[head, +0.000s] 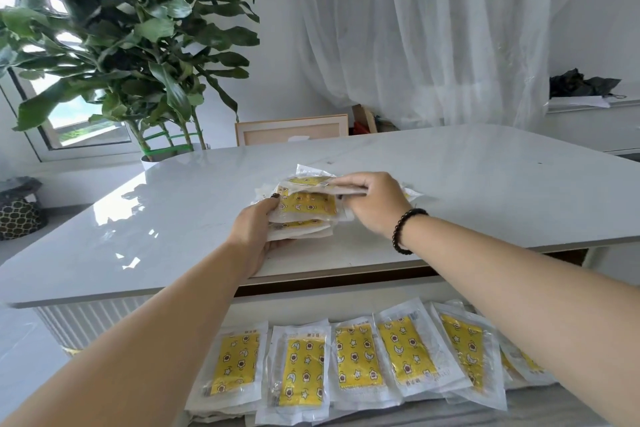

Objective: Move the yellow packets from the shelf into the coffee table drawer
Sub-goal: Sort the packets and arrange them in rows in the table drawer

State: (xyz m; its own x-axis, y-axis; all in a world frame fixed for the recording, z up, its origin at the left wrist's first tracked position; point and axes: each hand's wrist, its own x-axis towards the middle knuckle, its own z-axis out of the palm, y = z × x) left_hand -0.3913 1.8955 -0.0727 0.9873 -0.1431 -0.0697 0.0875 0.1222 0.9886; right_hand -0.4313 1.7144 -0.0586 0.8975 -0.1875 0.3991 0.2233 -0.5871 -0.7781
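A loose pile of yellow packets (306,206) in clear wrappers lies on the white marble coffee table (173,218). My left hand (258,236) grips the pile's near-left edge, thumb on top. My right hand (372,203) pinches the top packet (311,182) of the pile at its right side. Below the tabletop's front edge, the pulled-out drawer (554,406) holds several yellow star-and-moon packets (356,357) laid side by side in a row. No shelf is in view.
A large leafy plant (131,45) in a white pot stands behind the table's far left corner. A wooden picture frame (292,130) leans behind the table. White curtains hang at the back. A dark patterned bag (20,211) sits at far left.
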